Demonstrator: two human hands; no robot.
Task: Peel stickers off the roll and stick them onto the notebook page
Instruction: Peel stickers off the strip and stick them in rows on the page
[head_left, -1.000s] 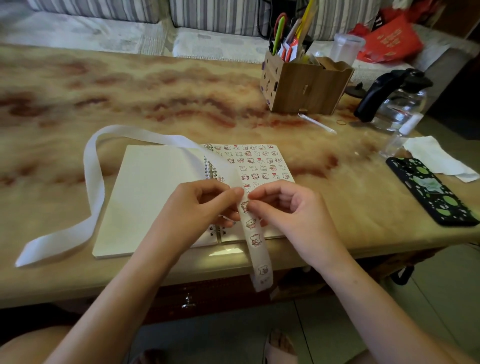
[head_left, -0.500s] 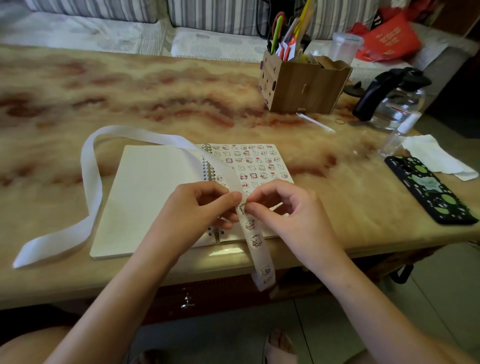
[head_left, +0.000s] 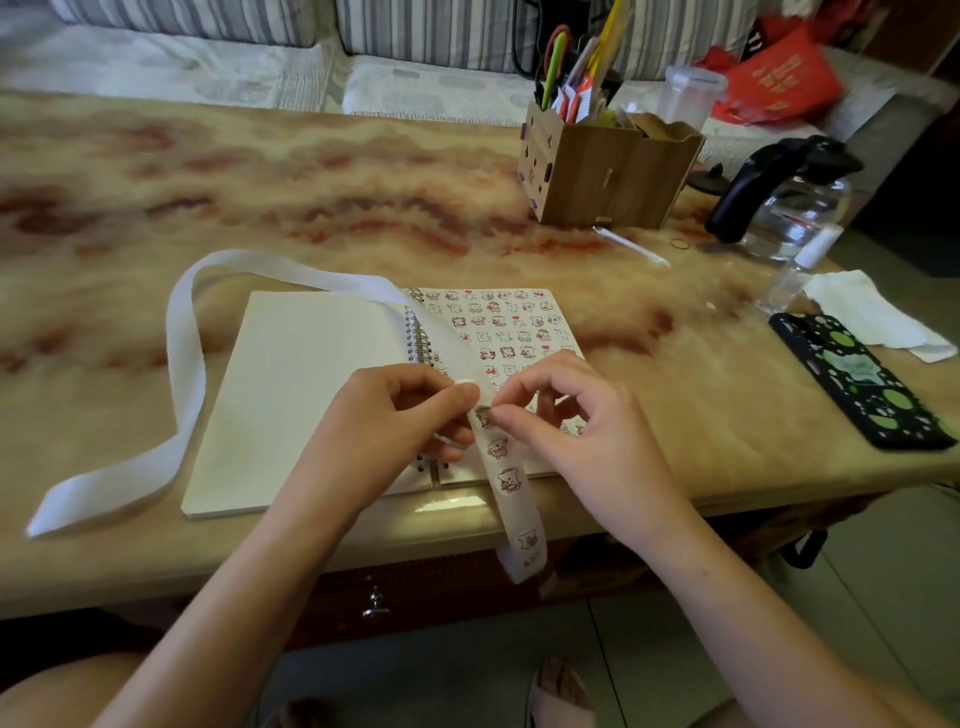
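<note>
An open spiral notebook (head_left: 311, 395) lies near the table's front edge. Its left page is blank; its right page (head_left: 498, 327) is covered with rows of small cartoon stickers. A long white sticker strip (head_left: 511, 488) runs from a loop at the left, across the notebook, and hangs over the table edge with stickers on its lower part. My left hand (head_left: 395, 421) pinches the strip above the notebook's lower middle. My right hand (head_left: 566, 415) pinches a small sticker (head_left: 484, 413) at the strip, thumb and forefinger together, right beside the left fingertips.
The emptied end of the strip (head_left: 119, 483) lies loose on the table at the left. A wooden pen holder (head_left: 608, 171) stands at the back right, a glass kettle (head_left: 795, 208) further right. A phone (head_left: 862, 379) and a tissue (head_left: 872, 312) lie at the right edge.
Both hands have stayed over the lower middle of the notebook. The right hand's fingertips have worked closer onto the sticker on the strip; the strip's hanging end has barely shifted.
</note>
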